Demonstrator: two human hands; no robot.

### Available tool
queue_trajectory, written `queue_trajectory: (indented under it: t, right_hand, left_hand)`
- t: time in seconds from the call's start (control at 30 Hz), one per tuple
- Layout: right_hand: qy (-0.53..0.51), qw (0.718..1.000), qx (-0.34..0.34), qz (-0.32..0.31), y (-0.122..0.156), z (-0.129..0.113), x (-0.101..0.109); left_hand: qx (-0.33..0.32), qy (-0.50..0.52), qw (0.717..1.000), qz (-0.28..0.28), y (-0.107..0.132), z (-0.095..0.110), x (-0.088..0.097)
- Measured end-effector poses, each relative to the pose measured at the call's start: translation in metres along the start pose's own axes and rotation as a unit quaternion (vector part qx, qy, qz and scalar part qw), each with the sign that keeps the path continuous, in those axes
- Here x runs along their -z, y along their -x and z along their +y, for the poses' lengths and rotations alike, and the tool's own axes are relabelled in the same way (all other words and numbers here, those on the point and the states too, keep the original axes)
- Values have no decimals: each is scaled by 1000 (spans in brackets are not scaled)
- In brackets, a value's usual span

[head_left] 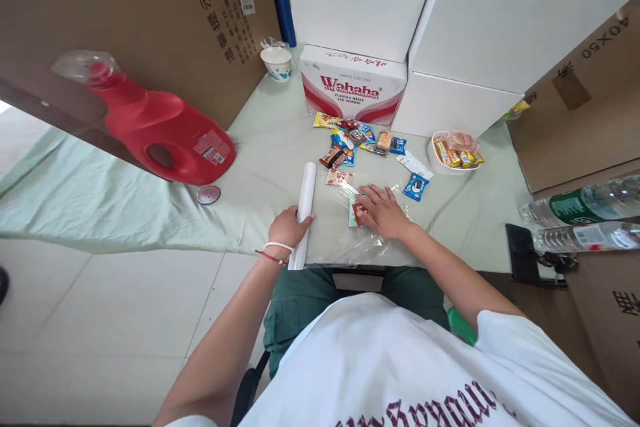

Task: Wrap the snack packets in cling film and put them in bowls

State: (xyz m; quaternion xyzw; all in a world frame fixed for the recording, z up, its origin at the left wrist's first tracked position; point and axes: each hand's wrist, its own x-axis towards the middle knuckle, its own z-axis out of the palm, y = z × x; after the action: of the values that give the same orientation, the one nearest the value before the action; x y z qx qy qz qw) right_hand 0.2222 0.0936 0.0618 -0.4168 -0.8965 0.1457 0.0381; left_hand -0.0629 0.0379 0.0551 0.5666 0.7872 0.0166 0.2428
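Observation:
My left hand (pixel 290 227) is wrapped round a white roll of plastic film (pixel 307 190) that stands near the table's front edge, slanting away from me. From the roll a clear sheet of film (pixel 330 237) spreads to the right over the cloth. My right hand (pixel 384 212) lies on that film with its fingers spread. Under its fingertips is a small green and brown snack packet (pixel 354 210), partly covered. Just beyond lie a cream snack packet (pixel 339 177) and a blue snack packet (pixel 415 187). Farther back is a pile of mixed wrapped snacks (pixel 350 140).
A red detergent bottle (pixel 165 127) leans at left beside a round lid (pixel 209 195). Behind are a paper cup (pixel 277 63) and a Wahaha carton (pixel 354 88). At right are a white bowl of snacks (pixel 454 153), water bottles (pixel 590 207) and a phone (pixel 522 252).

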Motion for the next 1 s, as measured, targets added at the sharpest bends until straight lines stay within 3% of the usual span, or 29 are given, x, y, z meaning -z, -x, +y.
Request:
queue_trajectory:
  t: [0.1, 0.2, 0.27, 0.4, 0.5, 0.57, 0.67, 0.73, 0.83, 1.0]
  right_hand:
    - [14, 1000, 9, 24, -22, -14, -13]
    - [43, 998, 31, 20, -40, -20, -31]
    - [68, 997, 35, 11, -45, -21, -40]
    - [97, 994, 46, -1, -44, -18, -44]
    - [98, 994, 53, 1, -41, -16, -43]
    - [96, 994, 50, 2, -39, -17, -43]
    - [93, 995, 43, -1, -38, -18, -43]
    - [91, 995, 39, 0, -38, -19, -43]
    - [92, 995, 34, 4, -37, -19, -44]
    - [94, 995, 40, 3, -37, -16, -47]
  left_hand:
    - [17, -5, 999, 28, 4, 10, -5]
    - [39, -47, 994, 95, 6, 24, -11]
    - [42, -63, 992, 103, 2, 26, -11]
    - [52, 7, 998, 38, -19, 1, 3]
    - [76, 40, 996, 26, -27, -19, 15]
    - [85, 2, 994, 72, -23, -18, 16]
    - [85, -51, 980, 170, -10, 1, 7]
    - [71, -59, 977, 190, -5, 16, -2]
    - [77, -61, 984, 150, -10, 20, -5]
    - [74, 29, 996, 36, -29, -13, 22]
